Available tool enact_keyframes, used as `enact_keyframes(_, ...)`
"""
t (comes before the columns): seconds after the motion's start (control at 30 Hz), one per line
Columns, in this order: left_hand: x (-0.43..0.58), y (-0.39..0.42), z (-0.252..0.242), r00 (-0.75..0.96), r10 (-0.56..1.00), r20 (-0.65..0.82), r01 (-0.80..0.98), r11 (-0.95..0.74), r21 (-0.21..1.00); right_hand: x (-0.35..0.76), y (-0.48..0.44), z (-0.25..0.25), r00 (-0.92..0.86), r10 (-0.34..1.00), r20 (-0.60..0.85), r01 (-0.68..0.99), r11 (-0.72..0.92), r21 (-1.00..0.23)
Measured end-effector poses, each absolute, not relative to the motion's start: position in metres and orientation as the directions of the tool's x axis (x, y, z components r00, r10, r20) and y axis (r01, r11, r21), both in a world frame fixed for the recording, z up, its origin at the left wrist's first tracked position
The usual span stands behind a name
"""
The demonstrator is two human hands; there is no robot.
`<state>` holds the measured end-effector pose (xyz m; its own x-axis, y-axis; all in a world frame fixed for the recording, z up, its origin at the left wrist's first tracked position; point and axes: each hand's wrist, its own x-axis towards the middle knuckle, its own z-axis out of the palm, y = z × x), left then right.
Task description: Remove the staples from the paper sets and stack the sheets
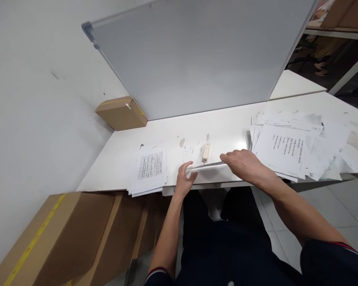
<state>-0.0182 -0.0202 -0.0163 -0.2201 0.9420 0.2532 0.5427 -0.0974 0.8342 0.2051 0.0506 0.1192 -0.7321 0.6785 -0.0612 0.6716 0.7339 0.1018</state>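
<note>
A thin stack of white paper (210, 167) stands nearly edge-on to me at the front of the white table. My right hand (243, 163) is closed on its right end, with the thumb and fingers pinching the sheets. At the left end, my left hand (185, 179) is curved, thumb and fingers apart around the paper's edge; whether they touch it is hard to make out. Just behind the paper lies a cream-coloured stapler (206, 151). A stack of printed sheets (150, 169) rests to the left, slightly over the table's front edge.
Many loose printed sheets (286, 149) are spread in an untidy pile on the right. A large whiteboard (191, 59) leans at the back of the table (164, 129). One cardboard box (123, 114) sits at the back left, and large cardboard boxes (62, 234) stand below on the left.
</note>
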Motion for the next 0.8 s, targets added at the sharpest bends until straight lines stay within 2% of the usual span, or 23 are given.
enact_keyframes(0.1, -0.017, -0.016, -0.029, -0.143, 0.946, 0.291, 0.59, -0.155, 0.793, 0.201, 0.053, 0.104, -0.725, 0.678, -0.126, 0.672, 0.735, 0.087)
enact_keyframes(0.2, -0.017, -0.014, -0.026, -0.223, 0.921, 0.32, 0.555, -0.15, 0.818, 0.207, 0.053, 0.106, -0.728, 0.678, -0.104, 0.675, 0.735, 0.061)
enact_keyframes(0.27, -0.017, -0.015, -0.016, -0.29, 0.908, 0.303, 0.479, -0.137, 0.867, 0.215, 0.05, 0.114, -0.733, 0.676, -0.074, 0.678, 0.735, 0.002)
enact_keyframes(0.33, -0.018, -0.017, -0.004, -0.321, 0.908, 0.269, 0.358, -0.146, 0.922, 0.222, 0.047, 0.118, -0.729, 0.682, -0.055, 0.682, 0.718, -0.138)
enact_keyframes(0.43, -0.021, -0.017, 0.008, -0.347, 0.914, 0.21, 0.175, -0.156, 0.972, 0.231, 0.04, 0.105, -0.708, 0.704, -0.066, 0.649, 0.61, -0.455)
enact_keyframes(0.5, -0.022, -0.014, 0.01, -0.373, 0.911, 0.177, 0.107, -0.147, 0.983, 0.235, 0.033, 0.083, -0.685, 0.721, -0.1, 0.572, 0.449, -0.686)
enact_keyframes(0.57, -0.02, -0.009, 0.006, -0.406, 0.898, 0.171, 0.085, -0.149, 0.985, 0.237, 0.022, 0.054, -0.652, 0.734, -0.188, 0.446, 0.171, -0.879)
enact_keyframes(0.6, -0.019, -0.005, 0.003, -0.419, 0.891, 0.175, 0.092, -0.151, 0.984, 0.238, 0.015, 0.039, -0.633, 0.731, -0.255, 0.369, -0.004, -0.929)
enact_keyframes(0.67, -0.013, 0.001, -0.007, -0.437, 0.88, 0.184, 0.147, -0.132, 0.98, 0.237, -0.001, 0.011, -0.582, 0.72, -0.379, 0.234, -0.298, -0.925)
enact_keyframes(0.7, -0.01, 0.004, -0.013, -0.441, 0.878, 0.186, 0.194, -0.109, 0.975, 0.237, -0.009, 0.0, -0.544, 0.723, -0.426, 0.181, -0.395, -0.901)
enact_keyframes(0.8, -0.003, 0.009, -0.03, -0.417, 0.881, 0.225, 0.385, -0.053, 0.922, 0.236, -0.027, -0.023, -0.442, 0.747, -0.497, 0.053, -0.531, -0.846)
